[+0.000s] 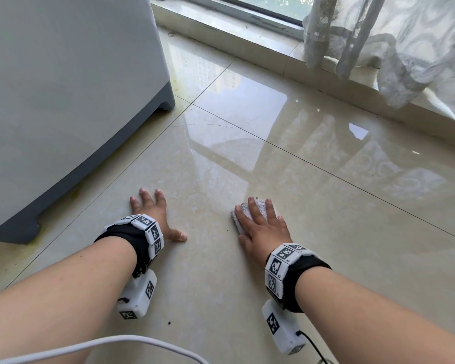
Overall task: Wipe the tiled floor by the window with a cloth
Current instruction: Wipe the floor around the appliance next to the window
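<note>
We see a grey-white appliance (pixel 63 101) standing at the left on a darker grey base (pixel 166 98). A white lace curtain (pixel 394 48) hangs at the upper right over the window sill (pixel 221 19). A white cable (pixel 132 340) curves along the bottom edge.

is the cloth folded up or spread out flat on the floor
Folded or bunched into a small pad. The cloth barely shows past the fingers of the right hand pressing it onto the tiled floor.
</note>
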Demonstrator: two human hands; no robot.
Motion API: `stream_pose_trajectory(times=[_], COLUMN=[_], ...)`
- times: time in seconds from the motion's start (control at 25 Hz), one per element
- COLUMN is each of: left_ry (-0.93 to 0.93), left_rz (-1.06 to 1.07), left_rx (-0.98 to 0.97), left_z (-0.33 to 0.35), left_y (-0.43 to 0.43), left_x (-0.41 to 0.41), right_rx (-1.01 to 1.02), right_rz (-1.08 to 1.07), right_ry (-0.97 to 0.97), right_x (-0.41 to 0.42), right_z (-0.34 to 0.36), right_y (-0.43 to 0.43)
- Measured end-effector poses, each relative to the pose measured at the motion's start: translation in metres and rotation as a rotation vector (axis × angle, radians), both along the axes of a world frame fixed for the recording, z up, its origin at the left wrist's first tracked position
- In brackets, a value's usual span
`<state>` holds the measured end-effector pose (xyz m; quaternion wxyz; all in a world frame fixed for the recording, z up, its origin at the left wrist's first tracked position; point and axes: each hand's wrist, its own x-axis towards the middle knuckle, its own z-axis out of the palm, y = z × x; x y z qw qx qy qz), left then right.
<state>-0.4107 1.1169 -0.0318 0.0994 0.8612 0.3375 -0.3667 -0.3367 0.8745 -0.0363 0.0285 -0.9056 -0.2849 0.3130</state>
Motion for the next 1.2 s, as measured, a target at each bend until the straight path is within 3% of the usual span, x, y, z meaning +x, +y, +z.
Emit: stream_pose_trajectory(times=[0.36,0.56,0.76,0.88,1.2], left_ry=[-0.114,-0.039,-0.036,-0.038,-0.065], left_rz=[-0.176,-0.277,-0.248,-0.247,-0.281], left_rx=[-0.115,-0.133,-0.130,-0.112,-0.113], left_z=[0.007,0.008,0.010,0.011,0.016], left_y=[-0.030,-0.049,-0.059,-0.064,-0.080], left_x=[0.006,-0.005,0.004,0.010,0.029], right_rx=[-0.084,-0.108,-0.101,-0.094,0.034], right_rz=[-0.252,-0.408,-0.471,-0.428,-0.073], right_ry=[0.007,0.018,0.018,0.008,0.015], right_x=[0.032,0.050,0.054,0.052,0.012], right_z=[0.006,0.004,0.004,0.009,0.020], right_y=[-0.054,-0.086,-0.085,-0.075,-0.023])
